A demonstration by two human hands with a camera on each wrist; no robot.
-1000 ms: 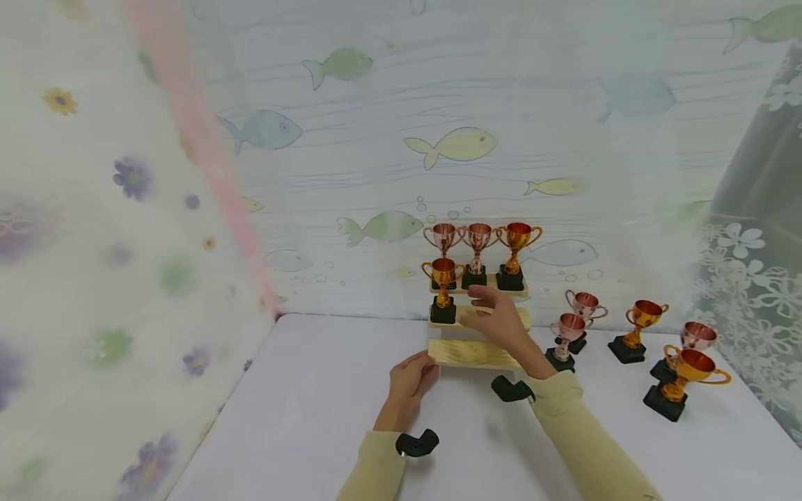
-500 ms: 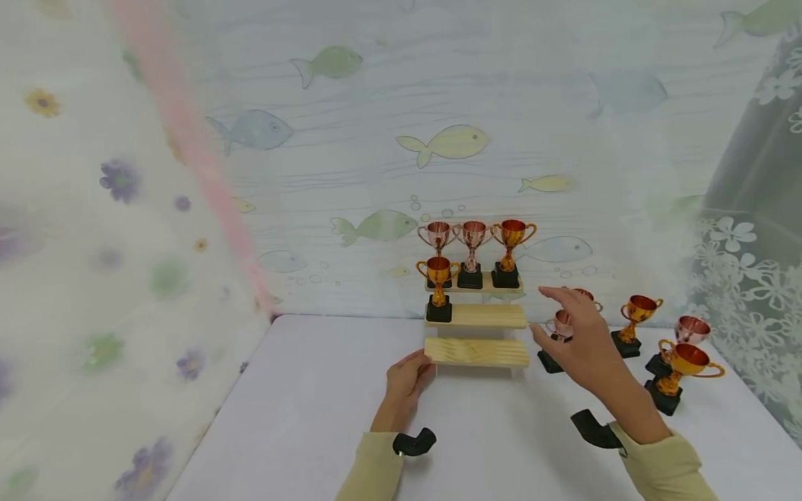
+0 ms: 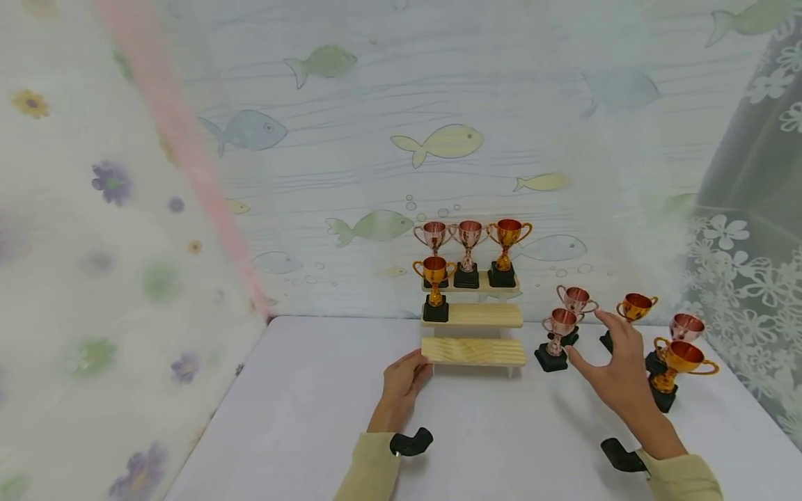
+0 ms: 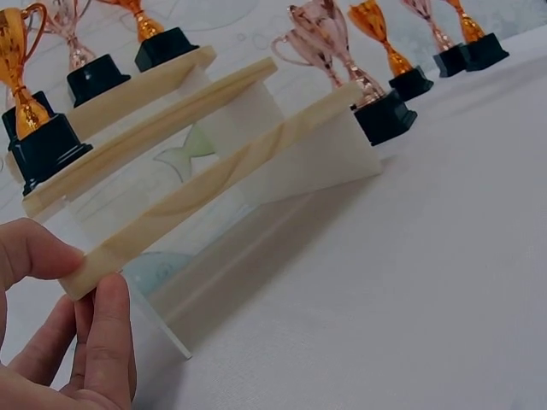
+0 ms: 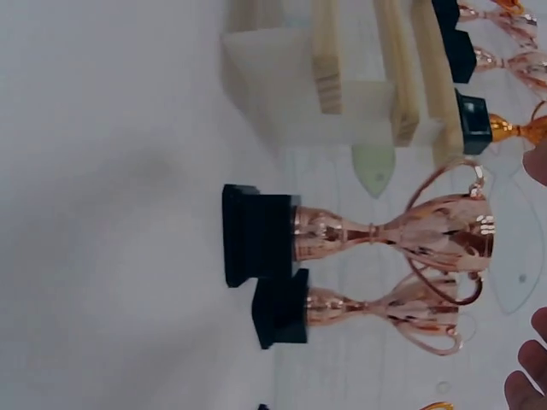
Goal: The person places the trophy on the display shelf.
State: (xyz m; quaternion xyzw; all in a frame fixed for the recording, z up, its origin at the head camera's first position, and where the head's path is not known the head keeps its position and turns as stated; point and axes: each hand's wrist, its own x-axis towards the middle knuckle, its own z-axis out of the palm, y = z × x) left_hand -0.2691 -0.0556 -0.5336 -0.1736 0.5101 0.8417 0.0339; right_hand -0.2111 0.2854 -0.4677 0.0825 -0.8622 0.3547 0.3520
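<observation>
A three-step wooden shelf [image 3: 473,351] stands at the back of the white table. Its top step carries three trophies [image 3: 468,252], and one gold trophy [image 3: 434,289] stands on the middle step's left end. My left hand [image 3: 410,369] pinches the left end of the bottom step [image 4: 214,192] between thumb and fingers [image 4: 107,329]. My right hand [image 3: 592,341] is open and spread among the loose trophies to the right, close to a copper trophy [image 3: 557,334] and holding nothing. The right wrist view shows two copper trophies [image 5: 376,235] just ahead of the fingertips [image 5: 523,386].
Other loose trophies stand right of the shelf: a copper one [image 3: 575,303], a gold one [image 3: 634,307], another copper one [image 3: 686,327] and a gold one [image 3: 679,362]. Patterned curtains close in the left, back and right sides. The table [image 3: 301,417] runs toward me.
My right hand left the shelf's middle step and swung right and down to the loose trophies. The left hand kept its hold on the bottom step.
</observation>
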